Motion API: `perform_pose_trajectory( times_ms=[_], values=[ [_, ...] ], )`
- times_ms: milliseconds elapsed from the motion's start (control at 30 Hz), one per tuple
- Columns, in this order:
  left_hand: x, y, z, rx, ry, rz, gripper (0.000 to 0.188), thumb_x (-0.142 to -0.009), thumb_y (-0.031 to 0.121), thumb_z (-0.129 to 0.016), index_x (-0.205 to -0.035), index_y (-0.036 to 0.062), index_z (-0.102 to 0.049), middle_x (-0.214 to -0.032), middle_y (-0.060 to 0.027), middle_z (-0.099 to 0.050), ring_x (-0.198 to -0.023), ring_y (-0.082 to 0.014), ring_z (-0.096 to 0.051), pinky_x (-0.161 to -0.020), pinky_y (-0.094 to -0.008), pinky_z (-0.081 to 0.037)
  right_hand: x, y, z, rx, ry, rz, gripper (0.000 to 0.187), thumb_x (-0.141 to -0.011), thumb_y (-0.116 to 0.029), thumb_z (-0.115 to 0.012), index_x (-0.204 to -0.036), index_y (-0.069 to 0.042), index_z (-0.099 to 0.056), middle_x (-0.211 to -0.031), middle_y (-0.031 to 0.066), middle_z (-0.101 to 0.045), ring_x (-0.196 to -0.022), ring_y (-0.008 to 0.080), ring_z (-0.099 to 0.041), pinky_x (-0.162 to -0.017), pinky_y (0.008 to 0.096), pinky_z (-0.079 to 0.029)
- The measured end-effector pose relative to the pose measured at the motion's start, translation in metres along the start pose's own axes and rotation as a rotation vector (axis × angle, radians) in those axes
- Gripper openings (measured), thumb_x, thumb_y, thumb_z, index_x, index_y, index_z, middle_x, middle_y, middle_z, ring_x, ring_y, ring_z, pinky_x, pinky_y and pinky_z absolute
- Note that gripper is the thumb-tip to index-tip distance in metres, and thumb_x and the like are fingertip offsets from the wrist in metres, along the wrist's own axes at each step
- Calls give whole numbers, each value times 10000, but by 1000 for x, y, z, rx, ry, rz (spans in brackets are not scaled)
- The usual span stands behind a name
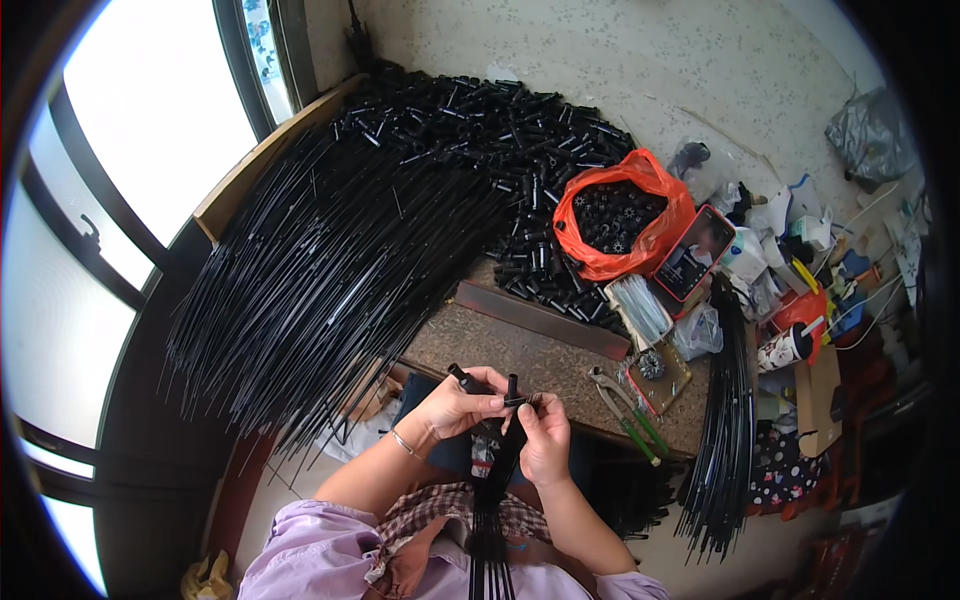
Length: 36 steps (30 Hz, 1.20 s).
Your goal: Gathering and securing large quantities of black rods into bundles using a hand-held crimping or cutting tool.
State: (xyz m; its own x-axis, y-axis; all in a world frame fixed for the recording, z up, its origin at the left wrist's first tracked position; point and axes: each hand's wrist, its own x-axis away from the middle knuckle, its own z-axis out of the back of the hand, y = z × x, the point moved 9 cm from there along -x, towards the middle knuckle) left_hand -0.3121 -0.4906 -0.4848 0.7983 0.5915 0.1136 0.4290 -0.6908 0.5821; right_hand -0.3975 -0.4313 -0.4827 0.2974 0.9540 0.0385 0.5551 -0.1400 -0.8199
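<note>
My left hand [462,405] is closed round black plastic tubes; the end of one tube [460,373] sticks out past its fingers, and another short tube [513,386] stands upright at its fingertips. My right hand [547,432] pinches right beside that upright tube, and whatever lies between its thumb and finger is too small to make out. Below the hands, a bunch of thin black rods [489,530] hangs down over my lap. Both hands are above the near edge of the speckled tabletop [500,345].
A large pile of long black rods [330,260] lies left, with heaped black tubes [480,120] behind. An orange bag [675,185] holds small toothed black parts. Right stand a phone [692,255], green-handled pliers [635,430], another rod bundle [720,430] and a cup [785,348]. A dark bar [540,320] crosses the tabletop.
</note>
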Motion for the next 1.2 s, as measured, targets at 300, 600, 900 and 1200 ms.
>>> perform_pose_trajectory(
  times_ms=[300, 600, 900, 1200],
  values=[
    [1, 0, -3, 23, -8, -11, 233, -756, -38, -642, -967, -15, -547, -911, -92, -587, -827, -187, -613, -774, -297, -530, -2, 3, 4, -8, 14, -4, 147, -850, -70, -588, -951, -56, -482, -903, 5, -524, -819, 75, -502, -758, 211, -419],
    [3, 0, -4, 42, 37, -7, 214, -753, -44, -642, -950, -20, -560, -908, -93, -586, -833, -185, -605, -774, -296, -525, -1, 3, 1, -29, 10, -13, 157, -847, -91, -593, -945, -56, -476, -879, 27, -543, -772, 105, -526, -689, 243, -449],
    [20, 31, -30, -692, 86, -426, 247, -751, 7, -676, -983, -9, -591, -818, -31, -582, -747, -103, -560, -683, -242, -480, 2, 0, 1, -33, 43, -11, 139, -854, -79, -586, -951, -52, -490, -934, 20, -559, -851, 90, -526, -807, 224, -415],
    [19, 37, -37, -738, 124, -373, 182, -764, 59, -679, -927, 9, -613, -808, -43, -611, -660, -152, -597, -579, -271, -490, 3, 18, -5, -183, -81, -194, 174, -861, -209, -583, -951, -65, -544, -882, 50, -600, -776, 153, -579, -697, 318, -495]
  ],
)
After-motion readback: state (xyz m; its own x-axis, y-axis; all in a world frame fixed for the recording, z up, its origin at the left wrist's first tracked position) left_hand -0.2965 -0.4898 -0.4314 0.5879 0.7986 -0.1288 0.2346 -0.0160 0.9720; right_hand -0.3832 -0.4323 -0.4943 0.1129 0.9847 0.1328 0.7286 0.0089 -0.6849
